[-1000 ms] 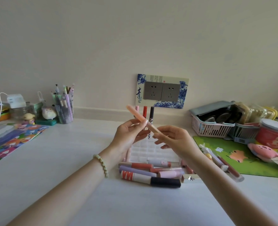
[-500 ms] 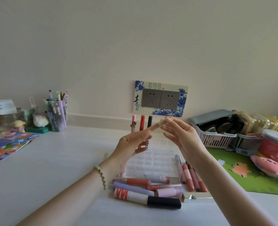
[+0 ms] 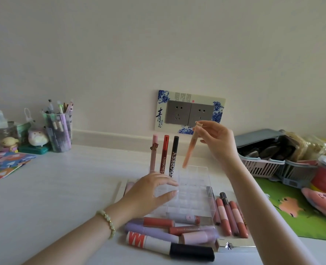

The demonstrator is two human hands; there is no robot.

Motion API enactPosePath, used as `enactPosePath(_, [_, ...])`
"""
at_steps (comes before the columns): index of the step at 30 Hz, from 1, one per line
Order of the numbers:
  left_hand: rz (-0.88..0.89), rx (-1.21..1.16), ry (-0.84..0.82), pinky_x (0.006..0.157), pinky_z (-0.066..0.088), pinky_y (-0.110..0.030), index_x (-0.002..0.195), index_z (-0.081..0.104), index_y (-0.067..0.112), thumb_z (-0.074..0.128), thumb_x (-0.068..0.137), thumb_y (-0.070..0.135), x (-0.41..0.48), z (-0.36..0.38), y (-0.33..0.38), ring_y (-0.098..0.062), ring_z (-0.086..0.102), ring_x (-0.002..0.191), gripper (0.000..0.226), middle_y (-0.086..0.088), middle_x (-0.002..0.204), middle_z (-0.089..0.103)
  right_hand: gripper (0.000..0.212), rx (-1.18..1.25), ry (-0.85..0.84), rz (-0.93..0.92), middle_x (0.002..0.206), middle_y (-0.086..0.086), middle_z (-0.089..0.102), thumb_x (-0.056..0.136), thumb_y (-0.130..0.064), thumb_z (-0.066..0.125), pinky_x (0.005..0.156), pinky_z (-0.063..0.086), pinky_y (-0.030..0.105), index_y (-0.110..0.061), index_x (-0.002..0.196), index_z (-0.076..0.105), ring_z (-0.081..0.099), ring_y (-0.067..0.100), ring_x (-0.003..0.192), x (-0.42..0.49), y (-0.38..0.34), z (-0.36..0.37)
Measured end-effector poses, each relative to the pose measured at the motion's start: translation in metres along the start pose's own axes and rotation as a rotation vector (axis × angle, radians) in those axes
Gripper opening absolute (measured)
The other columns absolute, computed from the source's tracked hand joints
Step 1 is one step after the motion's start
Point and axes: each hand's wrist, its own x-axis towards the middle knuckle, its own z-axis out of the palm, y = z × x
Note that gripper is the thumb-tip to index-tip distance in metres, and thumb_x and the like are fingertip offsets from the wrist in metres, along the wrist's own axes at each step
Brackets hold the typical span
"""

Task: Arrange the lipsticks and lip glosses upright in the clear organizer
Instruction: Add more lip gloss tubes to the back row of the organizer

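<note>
The right hand (image 3: pixel 218 142) is pinching the top end of a slim peach-coloured lip gloss tube (image 3: pixel 190 149) between thumb and fingertips, holding it tilted with its lower tip hanging just above the far row of the clear plastic gridded organizer (image 3: pixel 194 188); the left hand (image 3: pixel 150 192), wearing a pale green bead bracelet (image 3: pixel 107 222) at the wrist, is resting on the organizer's left side with its fingers loosely spread and gripping nothing; three tubes are standing upright in the organizer's far-left corner, a pale pink tube with a small charm (image 3: pixel 154 153), a red tube marked COLORKEY (image 3: pixel 164 153) just beside it, and a black tube marked COLORKEY (image 3: pixel 173 155) next along; more lipsticks are lying flat on the white desk (image 3: pixel 53 188), a heap with a lilac tube (image 3: pixel 150 231) and a white tube with red letters and a black cap (image 3: pixel 169 246) in front of the organizer, and a row of pink and coral tubes (image 3: pixel 230 217) touching one another at the organizer's right.
</note>
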Motion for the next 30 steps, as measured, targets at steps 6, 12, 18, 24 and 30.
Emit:
enactPosePath(6, [-0.032,0.043,0.028,0.105,0.034,-0.045,0.113,0.052,0.056,0.034,0.074,0.083,0.003,0.011,-0.014,0.008,0.040,0.122,0.051,0.035,0.123,0.049,0.012,-0.091,-0.133,0.018,0.086,-0.002,0.072,0.082,-0.019,0.066,0.073,0.054,0.016,-0.021,0.094,0.065,0.068,0.001,0.076,0.000,0.021,0.006])
enactPosePath(12, [-0.046,0.024,0.042,0.103,0.035,-0.048,0.111,0.047,0.064,0.028,0.069,0.089,0.004,0.013,-0.015,0.004,0.041,0.123,0.053,0.038,0.123,0.047,0.016,-0.119,-0.186,0.066,0.089,0.003,0.073,0.080,-0.019,0.070,0.074,0.056,0.020,-0.015,0.096,0.067,0.069,0.011,0.080,0.000,0.031,0.003])
enactPosePath(18, [-0.052,0.020,0.046,0.103,0.035,-0.049,0.110,0.047,0.064,0.028,0.069,0.090,0.004,0.013,-0.016,0.004,0.042,0.123,0.052,0.038,0.124,0.047,0.018,-0.076,-0.201,0.084,0.092,0.004,0.073,0.080,-0.018,0.070,0.076,0.057,0.021,-0.014,0.097,0.067,0.070,0.015,0.084,0.000,0.030,0.003])
enactPosePath(24, [-0.049,0.021,0.037,0.103,0.035,-0.049,0.111,0.047,0.063,0.028,0.069,0.089,0.005,0.013,-0.017,0.004,0.042,0.123,0.053,0.038,0.123,0.047,0.027,-0.121,-0.242,0.091,0.092,-0.001,0.074,0.078,-0.018,0.072,0.076,0.054,0.015,-0.013,0.104,0.066,0.070,0.004,0.081,-0.001,0.030,0.002])
enactPosePath(30, [-0.047,0.015,0.041,0.103,0.035,-0.049,0.110,0.049,0.062,0.031,0.070,0.087,0.005,0.013,-0.017,0.004,0.043,0.123,0.050,0.038,0.121,0.048,0.022,-0.147,-0.222,0.092,0.090,-0.001,0.074,0.076,-0.020,0.074,0.080,0.054,0.022,-0.014,0.096,0.067,0.070,0.008,0.081,-0.002,0.032,0.002])
